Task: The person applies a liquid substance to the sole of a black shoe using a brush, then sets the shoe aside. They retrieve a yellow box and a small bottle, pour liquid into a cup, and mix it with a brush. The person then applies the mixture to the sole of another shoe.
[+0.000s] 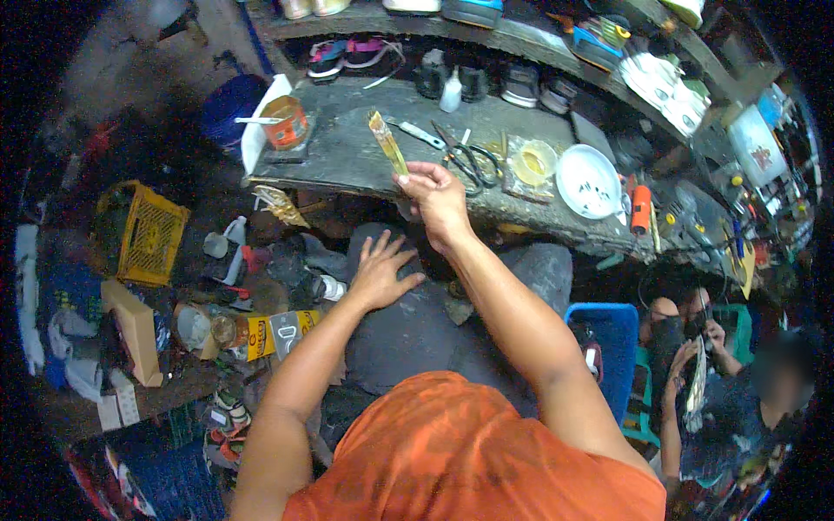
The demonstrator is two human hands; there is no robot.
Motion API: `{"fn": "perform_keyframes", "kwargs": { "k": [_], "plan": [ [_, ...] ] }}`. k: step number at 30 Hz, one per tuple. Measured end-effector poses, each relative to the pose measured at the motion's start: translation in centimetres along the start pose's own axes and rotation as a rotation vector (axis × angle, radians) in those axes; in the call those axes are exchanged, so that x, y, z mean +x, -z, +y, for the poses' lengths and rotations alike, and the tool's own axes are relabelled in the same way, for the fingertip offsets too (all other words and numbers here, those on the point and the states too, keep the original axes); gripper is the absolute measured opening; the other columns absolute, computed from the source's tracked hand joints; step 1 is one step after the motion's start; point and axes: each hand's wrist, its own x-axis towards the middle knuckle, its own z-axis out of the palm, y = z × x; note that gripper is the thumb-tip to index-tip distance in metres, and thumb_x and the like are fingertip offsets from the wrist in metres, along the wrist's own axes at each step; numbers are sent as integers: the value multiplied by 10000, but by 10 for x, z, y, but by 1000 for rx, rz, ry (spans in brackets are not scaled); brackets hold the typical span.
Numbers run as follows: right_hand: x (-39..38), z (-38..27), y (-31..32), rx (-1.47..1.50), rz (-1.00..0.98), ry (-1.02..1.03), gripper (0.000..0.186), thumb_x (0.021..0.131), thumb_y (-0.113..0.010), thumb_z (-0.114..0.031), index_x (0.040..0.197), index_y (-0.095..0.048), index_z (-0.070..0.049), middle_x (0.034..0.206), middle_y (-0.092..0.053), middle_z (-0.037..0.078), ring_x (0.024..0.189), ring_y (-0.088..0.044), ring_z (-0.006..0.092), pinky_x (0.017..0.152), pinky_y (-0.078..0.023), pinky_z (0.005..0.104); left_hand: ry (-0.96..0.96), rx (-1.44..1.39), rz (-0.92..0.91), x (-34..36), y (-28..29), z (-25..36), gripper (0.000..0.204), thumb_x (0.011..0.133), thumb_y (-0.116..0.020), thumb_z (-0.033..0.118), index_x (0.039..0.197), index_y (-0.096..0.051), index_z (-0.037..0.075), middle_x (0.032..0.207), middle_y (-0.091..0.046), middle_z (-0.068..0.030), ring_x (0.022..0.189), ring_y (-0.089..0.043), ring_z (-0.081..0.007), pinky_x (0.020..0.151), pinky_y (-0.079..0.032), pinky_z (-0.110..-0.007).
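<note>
Right grip (440,198) pinches a yellowish stick (387,146) by its near end — the rest juts forward-left.

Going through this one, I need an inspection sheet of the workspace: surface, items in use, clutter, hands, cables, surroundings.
Surface: dark, worn workbench along the far side of the person's lap.
Items in use: a thin brush-like tool, frayed end up, held over the bench.
Clutter: black-handled scissors, an orange tin, a white bowl with small dark pieces and an orange cylinder on the bench.
Hands: right hand grips the tool; left hand lies spread on the dark-clothed lap.
Cables: nothing seen clearly.
Surroundings: shoes on shelves behind; yellow crate at left; another person at right.
</note>
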Motion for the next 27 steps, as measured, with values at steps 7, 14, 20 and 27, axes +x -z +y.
{"fn": "perform_keyframes", "kwargs": {
  "k": [7, 14, 20, 27],
  "plan": [
    [17, 5, 13, 185, 212, 38, 376, 882, -732, -47, 1198, -548, 44, 846, -658, 62, 656, -629, 120, 573, -580, 255, 14, 9, 3, 5, 2, 5, 609, 894, -644, 549, 1341, -651, 134, 1566, -429, -136, 1519, -242, -351, 1233, -92, -563],
    [-87, 13, 70, -114, 35, 71, 453, 900, -743, -125, 1296, -595, 38, 1151, -669, 136, 899, -680, 146, 770, -578, 301, -36, 80, 9, -1, 6, 0, 584, 895, -665, 519, 1348, -645, 149, 1570, -424, -127, 1506, -262, -375, 1229, -119, -570],
    [-224, 40, 210, -1444, -99, 480, 598, 990, -566, -475, 1493, -473, -165, 1565, -399, 149, 1499, -271, 362, 1212, -140, 587, -293, 35, -43, -26, 16, -25, 509, 931, -657, 322, 1406, -592, 149, 1582, -408, -117, 1505, -260, -380, 1219, -112, -569],
    [-384, 193, 322, -871, 296, -388, 540, 1043, -452, -480, 1359, -571, -58, 1362, -586, 210, 1256, -552, 355, 1075, -410, 455, -79, -197, -4, -32, 9, -64, 543, 1061, -468, 308, 1558, -375, 110, 1656, -248, -147, 1550, -144, -316, 1240, -112, -452]
  ]
}}
